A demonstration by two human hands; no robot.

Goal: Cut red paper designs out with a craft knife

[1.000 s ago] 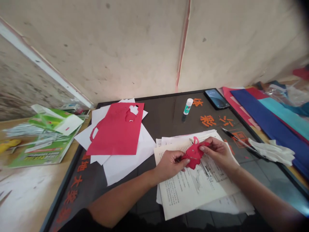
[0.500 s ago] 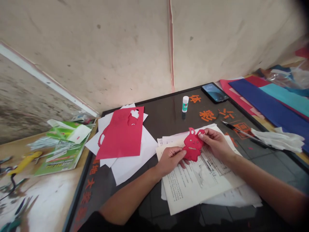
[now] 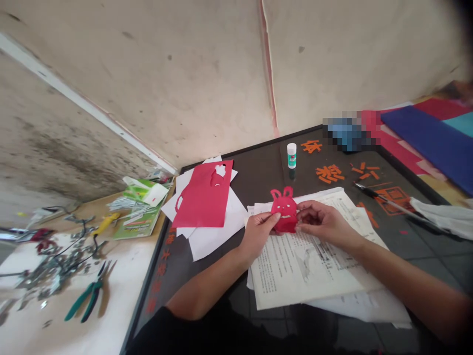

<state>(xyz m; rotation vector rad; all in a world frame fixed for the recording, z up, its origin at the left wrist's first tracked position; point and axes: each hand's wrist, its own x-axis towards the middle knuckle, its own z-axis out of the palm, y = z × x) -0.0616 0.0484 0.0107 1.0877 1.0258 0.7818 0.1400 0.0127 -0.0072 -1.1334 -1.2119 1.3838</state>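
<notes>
A red paper rabbit cutout (image 3: 284,204), with long ears and small cut holes in its face, is held upright above the printed sheets (image 3: 284,266). My left hand (image 3: 258,231) pinches its left side, thumb in front. Around its lower right edge close the curved fingers and thumb of my right hand (image 3: 321,222); the exact contact there is partly hidden. To the left, a red paper sheet (image 3: 201,197) with cut-out openings lies on several white sheets (image 3: 207,244). Beyond the cutout stands a capped glue stick (image 3: 291,156).
A pen (image 3: 373,195) and white gloves (image 3: 443,217) lie at the right, near blue folded paper (image 3: 424,138). A pixelated object (image 3: 345,133) sits at the back right. Green-handled pliers (image 3: 90,293) and metal pieces lie on the left surface. A wall (image 3: 221,88) rises behind the dark table (image 3: 254,170).
The rabbit cutout has turned from tilted to upright, ears up. My right hand has moved from its upper right part down to its lower right edge. The view has swung left.
</notes>
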